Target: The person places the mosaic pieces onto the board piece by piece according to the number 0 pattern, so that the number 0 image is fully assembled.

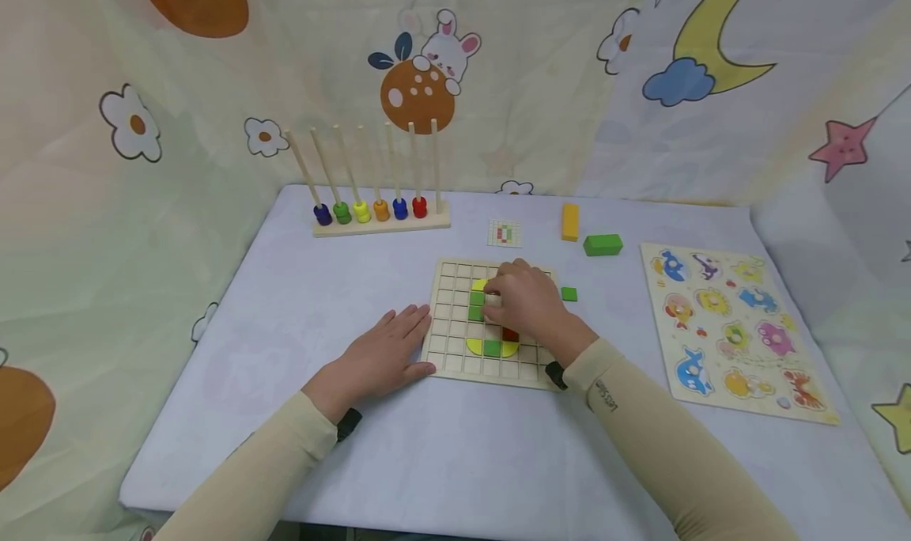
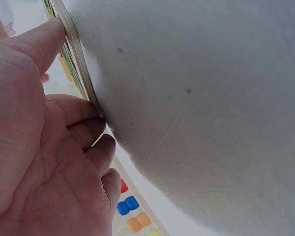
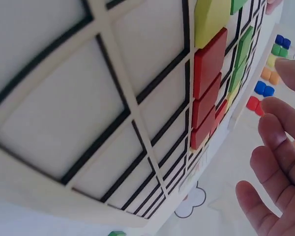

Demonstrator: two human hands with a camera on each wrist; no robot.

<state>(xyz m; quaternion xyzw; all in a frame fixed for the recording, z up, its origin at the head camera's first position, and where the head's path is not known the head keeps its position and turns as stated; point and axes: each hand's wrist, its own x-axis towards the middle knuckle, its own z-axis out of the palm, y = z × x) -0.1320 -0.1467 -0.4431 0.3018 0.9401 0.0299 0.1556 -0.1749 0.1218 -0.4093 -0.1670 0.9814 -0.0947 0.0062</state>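
A wooden grid board (image 1: 448, 304) lies on the table with coloured tiles on it. Two green tiles (image 1: 475, 313) run up its left side, and along the bottom a green tile (image 1: 492, 349) sits between rounded yellow pieces (image 1: 509, 349). In the right wrist view several red tiles (image 3: 210, 64) form a column. My left hand (image 1: 380, 351) lies flat on the cloth, thumb and fingertips touching the board's left edge. Above the tiles hovers my right hand (image 1: 530, 300), hiding part of the pattern; its fingers (image 3: 280, 162) are loosely bent and apart, with nothing visible between them.
Beyond the board lies a small pattern card (image 1: 504, 233). A loose green tile (image 1: 569, 294), a green box (image 1: 602, 245) and an orange box (image 1: 570, 222) are to its right. A peg stand (image 1: 380, 226) with beads is back left; an animal puzzle (image 1: 740, 327) lies far right.
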